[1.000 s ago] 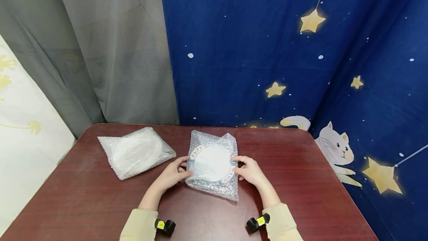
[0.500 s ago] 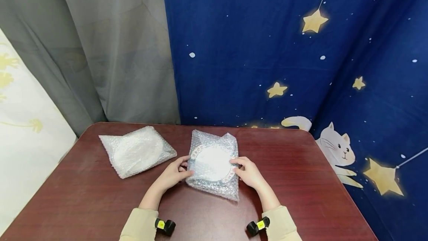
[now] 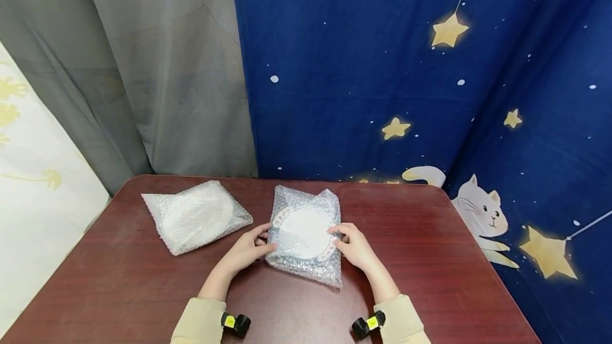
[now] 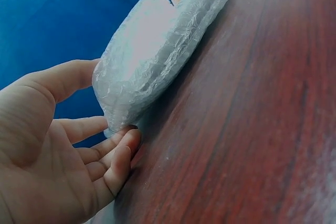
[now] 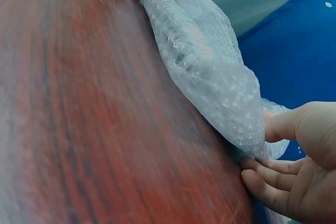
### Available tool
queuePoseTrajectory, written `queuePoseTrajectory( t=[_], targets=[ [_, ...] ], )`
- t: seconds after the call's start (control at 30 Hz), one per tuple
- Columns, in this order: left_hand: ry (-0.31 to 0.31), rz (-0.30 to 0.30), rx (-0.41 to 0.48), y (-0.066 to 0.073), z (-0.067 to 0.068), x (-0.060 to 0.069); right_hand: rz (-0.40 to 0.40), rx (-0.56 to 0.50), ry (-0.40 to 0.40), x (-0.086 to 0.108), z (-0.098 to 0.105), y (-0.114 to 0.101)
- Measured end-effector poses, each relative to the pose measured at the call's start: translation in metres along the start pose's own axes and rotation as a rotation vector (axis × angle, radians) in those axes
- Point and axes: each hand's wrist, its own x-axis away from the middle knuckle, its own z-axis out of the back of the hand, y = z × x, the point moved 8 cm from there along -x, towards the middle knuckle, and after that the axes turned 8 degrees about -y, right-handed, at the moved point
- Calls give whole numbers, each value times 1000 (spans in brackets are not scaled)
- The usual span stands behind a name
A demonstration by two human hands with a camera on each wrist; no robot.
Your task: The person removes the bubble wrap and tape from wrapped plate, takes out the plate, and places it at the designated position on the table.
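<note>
on the table (image 3: 454, 269), left hand (image 3: 246, 248) and right hand (image 3: 355, 246) pinching a bubble-wrapped packet (image 3: 304, 232), right forefinger (image 3: 342, 227) further in than before

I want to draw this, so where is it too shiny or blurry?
Head view: white glare hides the middle of the patterned package; left wrist view: glare whitens its top too; right wrist view: the table looks soft and hazy at left.

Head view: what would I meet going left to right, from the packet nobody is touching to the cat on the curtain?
Untouched packet → left hand → held packet → right hand → printed cat.
</note>
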Motion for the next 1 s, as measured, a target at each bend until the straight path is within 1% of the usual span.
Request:
queuePoseTrajectory(
  t=[0.13, 0.3, 0.57, 0.73, 1.0],
  targets=[
    [-10, -21, -12, 1, -1, 0, 38, 60, 41, 1, 2, -3],
    [-12, -39, -24, 2, -3, 0, 46, 100, 62, 3, 3, -4],
    [-14, -44, -47, 1, -3, -1, 91, 192, 100, 6, 5, -12],
    [-16, -49, -53, 0, -3, -1, 90, 209, 107, 6, 5, -15],
    [-12, -58, -62, 2, -1, -1, 71, 212, 91, 3, 2, -15]
  ],
)
